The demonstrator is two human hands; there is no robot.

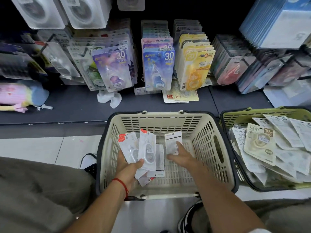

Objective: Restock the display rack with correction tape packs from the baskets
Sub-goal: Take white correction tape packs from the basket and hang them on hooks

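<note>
inside the cream basket [198, 132] the left hand [129, 163] grips a fanned bunch of white correction tape packs [146, 148], thumb across the front one. the right hand [180, 155] pinches a single pack [173, 140] (back side up) just above the basket floor. the green basket [235, 116] beside it holds a heap of packs; the display rack [158, 64] stands behind on the shelf.

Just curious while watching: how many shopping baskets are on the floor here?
2. A cream basket sits in the middle, with both hands reaching into it; a green basket full of packs stands right beside it, partly cut off by the picture's edge.
</note>
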